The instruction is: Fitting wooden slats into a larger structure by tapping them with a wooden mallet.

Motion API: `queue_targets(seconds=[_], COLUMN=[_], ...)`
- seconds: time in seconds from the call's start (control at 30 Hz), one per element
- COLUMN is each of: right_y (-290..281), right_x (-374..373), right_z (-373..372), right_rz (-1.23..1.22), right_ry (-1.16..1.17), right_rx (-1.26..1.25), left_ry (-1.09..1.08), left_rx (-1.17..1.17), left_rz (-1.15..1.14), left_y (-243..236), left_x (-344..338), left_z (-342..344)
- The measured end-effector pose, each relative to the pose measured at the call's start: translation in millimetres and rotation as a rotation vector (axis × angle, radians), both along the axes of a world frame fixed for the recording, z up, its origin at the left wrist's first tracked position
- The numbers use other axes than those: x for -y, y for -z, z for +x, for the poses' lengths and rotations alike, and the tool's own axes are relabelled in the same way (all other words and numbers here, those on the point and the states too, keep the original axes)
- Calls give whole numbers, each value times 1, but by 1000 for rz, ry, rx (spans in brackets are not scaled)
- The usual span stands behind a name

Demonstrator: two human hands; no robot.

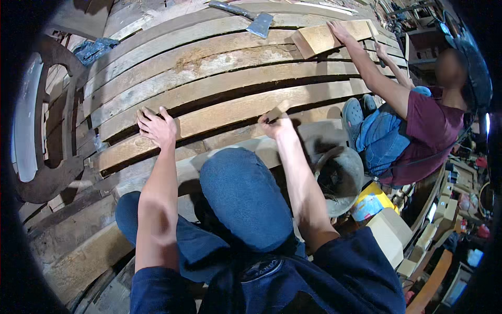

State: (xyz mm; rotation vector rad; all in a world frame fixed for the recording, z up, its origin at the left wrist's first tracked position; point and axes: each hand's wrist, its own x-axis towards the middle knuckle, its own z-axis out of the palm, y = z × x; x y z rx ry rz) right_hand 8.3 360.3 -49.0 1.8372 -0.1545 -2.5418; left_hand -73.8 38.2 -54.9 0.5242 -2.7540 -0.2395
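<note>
Several boards [225, 86] side by side, head view, left hand [158, 128] open, fingers spread on the near ones, right hand [277, 125] closed around a small pale piece [282, 108], kind unclear, over the boards, hatchet [260, 25] on the far boards, bucket [337, 208] at right.

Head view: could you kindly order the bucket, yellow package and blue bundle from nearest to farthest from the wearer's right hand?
1. Bucket, lower right of the hand.
2. Yellow package, beyond the bucket.
3. Blue bundle, far upper left.
</note>
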Motion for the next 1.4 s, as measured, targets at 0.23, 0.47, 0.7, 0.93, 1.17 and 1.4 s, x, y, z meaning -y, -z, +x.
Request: queue_targets(seconds=[0.23,0.47,0.7,0.93,1.17,1.4], right_y=[7,1,17,-23,37,24], right_x=[-50,27,-24,29,-86,22], right_z=[3,10,6,14,27,14], right_rz=[579,116,355,-333,452,-112], right_ry=[-35,36,70,26,103,52], right_rx=[-167,-179,-219,-59,-409,-165], left_ry=[25,11,8,16,18,3], left_rx=[-53,-14,32,6,6,26], left_rz=[37,40,10,53,96,42], left_y=[4,-2,0,4,-1,1], left_x=[-17,-6,-9,-5,-47,1], left_z=[-5,-4,0,-1,-10,0])
